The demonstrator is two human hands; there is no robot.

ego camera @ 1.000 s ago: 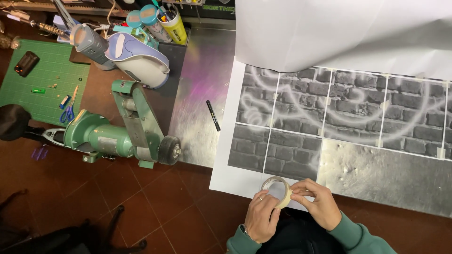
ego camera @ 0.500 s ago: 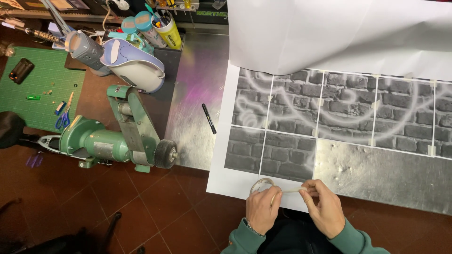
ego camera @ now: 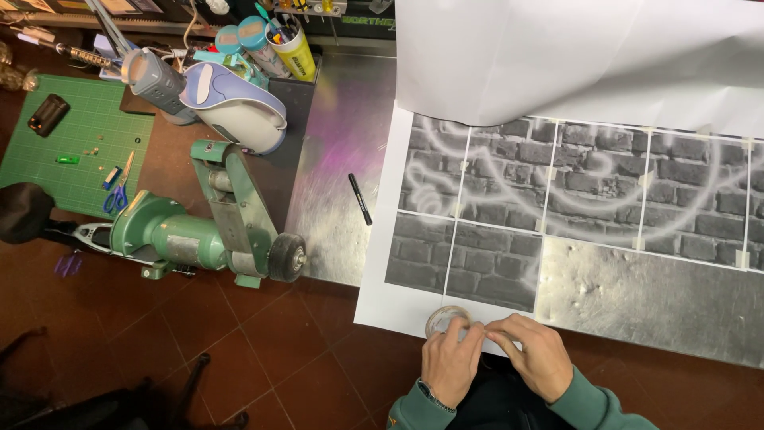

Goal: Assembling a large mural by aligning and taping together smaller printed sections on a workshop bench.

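Together, both hands work a roll of clear tape at the near edge of the surface.

Left hand [ego camera: 450, 365] curls its fingers around the tape roll [ego camera: 446, 321]; right hand [ego camera: 537, 362] pinches at the roll's right side, over the white margin of the brick-wall print [ego camera: 477, 239]. A black marker [ego camera: 360, 199] lies on the metal surface [ego camera: 338, 151], well apart to the left.
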